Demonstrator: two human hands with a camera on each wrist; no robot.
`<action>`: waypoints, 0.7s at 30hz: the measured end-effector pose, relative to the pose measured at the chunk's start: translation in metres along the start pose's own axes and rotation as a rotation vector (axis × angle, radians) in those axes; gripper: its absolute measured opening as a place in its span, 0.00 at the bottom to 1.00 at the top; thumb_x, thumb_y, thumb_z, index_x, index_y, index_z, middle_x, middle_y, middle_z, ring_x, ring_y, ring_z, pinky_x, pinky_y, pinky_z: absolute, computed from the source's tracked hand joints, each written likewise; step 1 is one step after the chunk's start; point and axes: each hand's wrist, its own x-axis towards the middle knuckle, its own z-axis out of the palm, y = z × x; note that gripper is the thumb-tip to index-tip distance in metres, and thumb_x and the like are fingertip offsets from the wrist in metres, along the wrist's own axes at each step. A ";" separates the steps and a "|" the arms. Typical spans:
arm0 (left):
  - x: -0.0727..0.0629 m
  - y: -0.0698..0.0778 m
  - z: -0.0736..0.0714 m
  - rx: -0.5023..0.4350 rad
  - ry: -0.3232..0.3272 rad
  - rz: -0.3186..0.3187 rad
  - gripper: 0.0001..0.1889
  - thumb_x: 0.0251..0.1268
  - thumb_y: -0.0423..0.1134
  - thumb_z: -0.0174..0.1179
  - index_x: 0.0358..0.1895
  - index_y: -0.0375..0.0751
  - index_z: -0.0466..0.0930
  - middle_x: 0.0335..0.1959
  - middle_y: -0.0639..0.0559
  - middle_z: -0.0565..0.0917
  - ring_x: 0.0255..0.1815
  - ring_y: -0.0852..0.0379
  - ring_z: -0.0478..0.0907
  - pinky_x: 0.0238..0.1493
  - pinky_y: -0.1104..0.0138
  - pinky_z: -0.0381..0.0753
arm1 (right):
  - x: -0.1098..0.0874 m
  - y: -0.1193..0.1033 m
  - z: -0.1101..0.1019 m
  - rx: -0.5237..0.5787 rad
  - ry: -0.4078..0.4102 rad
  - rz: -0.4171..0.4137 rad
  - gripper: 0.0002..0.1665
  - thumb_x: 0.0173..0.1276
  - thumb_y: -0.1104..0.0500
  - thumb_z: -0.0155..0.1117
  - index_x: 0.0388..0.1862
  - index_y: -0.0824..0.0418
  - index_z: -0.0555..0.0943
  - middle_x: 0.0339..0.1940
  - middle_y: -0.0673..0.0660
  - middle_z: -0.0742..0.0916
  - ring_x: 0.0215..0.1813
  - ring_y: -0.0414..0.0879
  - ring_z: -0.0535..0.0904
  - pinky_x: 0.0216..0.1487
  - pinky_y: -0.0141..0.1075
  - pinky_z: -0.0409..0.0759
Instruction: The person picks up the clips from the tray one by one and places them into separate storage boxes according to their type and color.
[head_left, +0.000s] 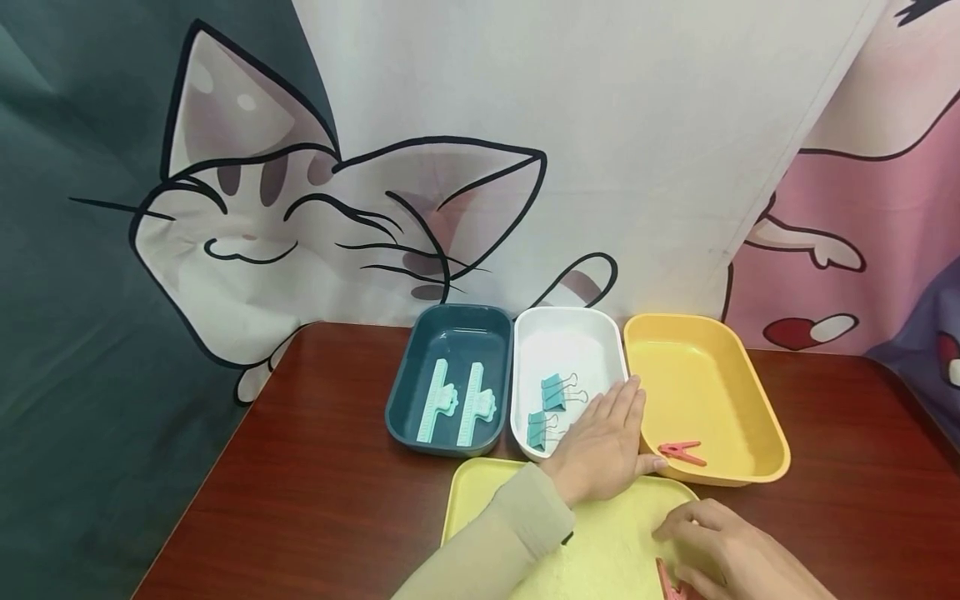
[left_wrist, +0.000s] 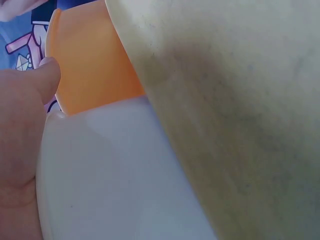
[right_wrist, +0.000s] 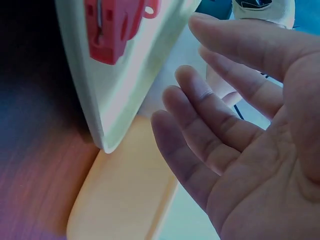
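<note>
My left hand (head_left: pixel 600 446), fingers straight, lies over the front right edge of the white tray (head_left: pixel 570 321), thumb reaching to the front corner of the orange-yellow tray (head_left: pixel 697 350). Two teal binder clips (head_left: pixel 553 392) lie in the white tray beside its fingers. A red clothespin (head_left: pixel 681 452) lies in the orange-yellow tray. Over the right part of the pale yellow tray (head_left: pixel 468 492) my right hand (head_left: pixel 723 546) hovers with loosely bent, spread fingers and nothing in them. Close to it on the pale tray is another red clothespin (right_wrist: pixel 107 37), partly cut off in the head view.
A dark blue tray (head_left: pixel 450 321) stands left of the white one, holding two mint ruler clips (head_left: pixel 435 402). The three deep trays sit side by side at the back of the brown table (head_left: pixel 300 467), before a cartoon-printed curtain (head_left: pixel 637 125).
</note>
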 end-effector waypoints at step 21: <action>0.000 0.000 0.001 0.014 0.005 0.002 0.45 0.75 0.69 0.34 0.82 0.40 0.41 0.84 0.50 0.41 0.83 0.55 0.39 0.78 0.65 0.45 | -0.013 0.004 0.018 0.126 -0.027 -0.113 0.22 0.56 0.42 0.79 0.47 0.46 0.83 0.46 0.39 0.80 0.45 0.32 0.73 0.46 0.14 0.67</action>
